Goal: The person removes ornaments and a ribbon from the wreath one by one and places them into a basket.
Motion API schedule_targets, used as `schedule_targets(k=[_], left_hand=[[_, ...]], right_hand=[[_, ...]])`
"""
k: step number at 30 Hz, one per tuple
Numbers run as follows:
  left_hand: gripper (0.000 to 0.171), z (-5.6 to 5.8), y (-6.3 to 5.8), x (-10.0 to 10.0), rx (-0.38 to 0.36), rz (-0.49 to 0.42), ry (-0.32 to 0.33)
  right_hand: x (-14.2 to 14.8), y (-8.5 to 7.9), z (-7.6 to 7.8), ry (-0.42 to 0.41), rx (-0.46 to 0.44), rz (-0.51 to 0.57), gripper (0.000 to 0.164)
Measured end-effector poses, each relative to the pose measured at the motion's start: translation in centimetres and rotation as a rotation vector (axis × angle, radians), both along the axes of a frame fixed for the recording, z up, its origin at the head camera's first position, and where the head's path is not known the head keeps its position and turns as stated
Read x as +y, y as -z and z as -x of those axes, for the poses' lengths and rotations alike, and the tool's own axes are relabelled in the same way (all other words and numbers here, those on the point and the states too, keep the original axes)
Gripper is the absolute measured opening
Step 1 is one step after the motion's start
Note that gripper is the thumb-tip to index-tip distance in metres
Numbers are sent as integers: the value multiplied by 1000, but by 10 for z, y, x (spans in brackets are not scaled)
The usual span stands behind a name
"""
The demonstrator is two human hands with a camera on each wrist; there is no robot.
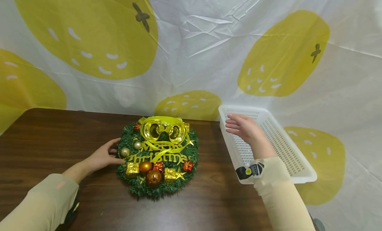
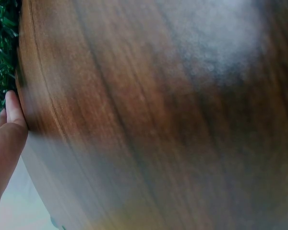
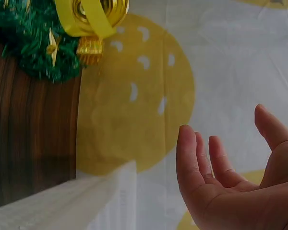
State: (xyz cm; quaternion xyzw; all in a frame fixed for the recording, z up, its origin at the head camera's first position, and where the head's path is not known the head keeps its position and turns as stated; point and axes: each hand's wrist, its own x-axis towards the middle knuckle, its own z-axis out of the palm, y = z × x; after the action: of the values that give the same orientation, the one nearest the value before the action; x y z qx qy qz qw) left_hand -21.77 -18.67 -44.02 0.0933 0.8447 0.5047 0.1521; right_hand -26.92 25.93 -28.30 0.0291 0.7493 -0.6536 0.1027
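A green tinsel Christmas wreath [image 1: 158,191] lies on the table, with gold "Merry Christmas" lettering across its middle. Two shiny gold bells [image 1: 177,134] with a yellow ribbon [image 1: 163,154] sit on its upper part. Along the lower part are brown baubles [image 1: 153,178], small gold and red gift boxes and a gold star. My left hand [image 1: 102,155] grips the wreath's left edge, its thumb towards me and fingers partly hidden by tinsel. My right hand [image 1: 245,127] hovers over the white basket, fingers extended and slightly bent, holding nothing.
A white perforated plastic basket [image 1: 225,138] stands at the table's right side. Brown wood table [image 1: 59,135] surrounds the wreath. Behind, a white curtain [image 1: 203,58] with large yellow fruit prints hangs at the table's back edge.
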Motion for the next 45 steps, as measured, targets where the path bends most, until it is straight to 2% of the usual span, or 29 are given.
schedule_targets(k=[3,10,22,32,38,45], left_hand=[[100,0,-1,0,4,1,3],[100,1,0,1,4,3,3],[100,-1,-2,0,-4,9,5],[99,0,0,0,1,4,1],[100,0,-1,0,-1,0,-2],[100,0,0,0,3,1,1]], right_hand=[[-11,3,-4,-25,29,22,48],[-30,14,-11,-65,79,24,52],[-61,38,-32,-135,221,57,43],[-78,45,-49,-248,273,21,48],[-87,58,-58,-260,337,-17,66],[-103,71,-70,-312,320,-18,59]])
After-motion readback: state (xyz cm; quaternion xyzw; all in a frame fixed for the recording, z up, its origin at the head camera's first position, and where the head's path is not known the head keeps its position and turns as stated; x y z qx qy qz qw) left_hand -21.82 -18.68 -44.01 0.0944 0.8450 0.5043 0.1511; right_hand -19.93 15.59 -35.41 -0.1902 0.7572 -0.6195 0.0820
